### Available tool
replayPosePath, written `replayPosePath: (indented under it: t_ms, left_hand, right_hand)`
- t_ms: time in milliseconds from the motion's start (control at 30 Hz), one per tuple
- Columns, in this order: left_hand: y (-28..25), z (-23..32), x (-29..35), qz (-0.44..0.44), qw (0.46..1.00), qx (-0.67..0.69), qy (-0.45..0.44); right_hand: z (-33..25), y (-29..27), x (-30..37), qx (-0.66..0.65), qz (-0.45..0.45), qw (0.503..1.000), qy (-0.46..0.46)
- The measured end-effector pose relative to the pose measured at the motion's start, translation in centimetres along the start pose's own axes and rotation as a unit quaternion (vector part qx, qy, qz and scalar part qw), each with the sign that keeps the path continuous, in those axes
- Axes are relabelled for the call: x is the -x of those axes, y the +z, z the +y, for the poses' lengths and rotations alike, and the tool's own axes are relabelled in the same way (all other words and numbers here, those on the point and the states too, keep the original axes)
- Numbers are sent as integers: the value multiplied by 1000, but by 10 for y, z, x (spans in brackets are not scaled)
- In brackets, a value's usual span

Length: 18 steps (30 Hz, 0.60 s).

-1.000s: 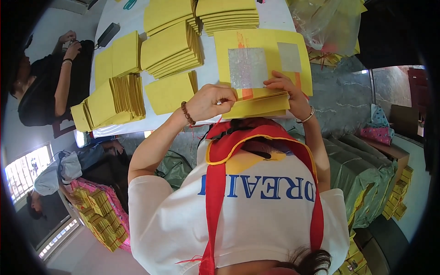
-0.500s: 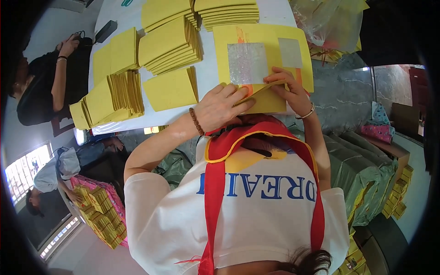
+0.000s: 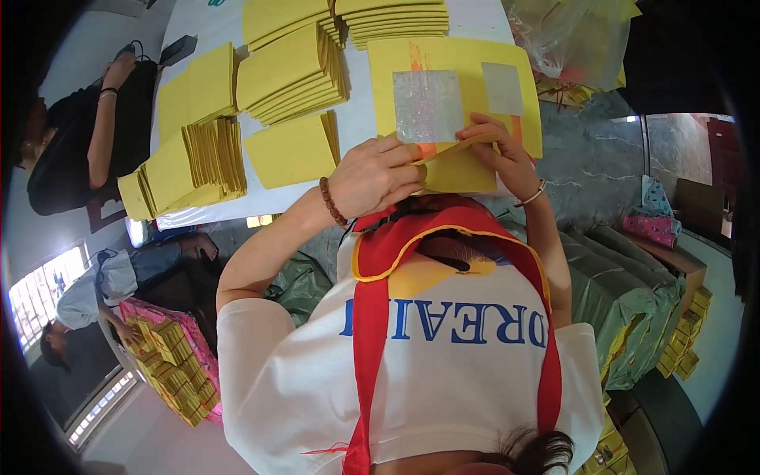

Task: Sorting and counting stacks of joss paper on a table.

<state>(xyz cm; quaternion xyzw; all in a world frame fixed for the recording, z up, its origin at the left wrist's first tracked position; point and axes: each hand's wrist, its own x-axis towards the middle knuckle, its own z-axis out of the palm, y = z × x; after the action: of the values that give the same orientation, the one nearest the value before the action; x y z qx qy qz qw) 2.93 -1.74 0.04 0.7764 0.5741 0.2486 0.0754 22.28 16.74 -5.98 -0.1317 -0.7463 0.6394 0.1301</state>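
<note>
A yellow paper sheet (image 3: 385, 87) with silvery squares and orange streaks lies at the table's near right, its near edge lifted and bent over. My left hand (image 3: 376, 180), with a brown beaded bracelet on the wrist, has its fingers curled at the left end of that edge. Farther right, my right hand (image 3: 508, 162), wearing a pale bangle, pinches the raised edge between thumb and fingers. Another yellow sheet part shows beneath the fold. Left of my left hand, a small stack of folded yellow papers (image 3: 289, 152) lies close by.
More folded yellow stacks (image 3: 291, 73) cover the white table (image 3: 360, 95) to the left and back. A clear plastic bag (image 3: 566, 39) sits at the right. Green-wrapped bundles (image 3: 625, 293) stand beside me. One person (image 3: 95, 150) is at the table's left; another (image 3: 95, 289) handles yellow bundles.
My left hand has drawn slightly left, its fingers curling more. My right hand keeps its pinch on the edge. The person at the table's left has raised a hand a little.
</note>
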Motion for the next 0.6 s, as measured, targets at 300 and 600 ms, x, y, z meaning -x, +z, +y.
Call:
replayPosePath:
  t_ms: [300,600]
  left_hand:
    - [0,-5,1,24,999,39,-21]
    - [-8,-14,2,-15,951,255,-177]
  right_hand:
    - [1,-4,-2,10,-14,1000,-13]
    - [13,-4,2,-106,3,994,-10]
